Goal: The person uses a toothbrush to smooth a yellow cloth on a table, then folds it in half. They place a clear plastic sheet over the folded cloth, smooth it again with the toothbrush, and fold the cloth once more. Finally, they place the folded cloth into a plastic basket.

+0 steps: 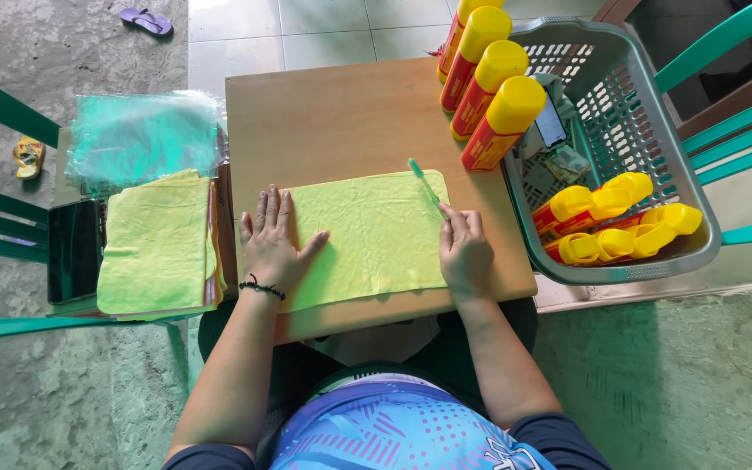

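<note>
A yellow-green cloth [367, 235] lay on the tan wooden board [341, 113]; far right stood red bottles with yellow caps [491, 87], beside a grey basket [654, 130].
</note>
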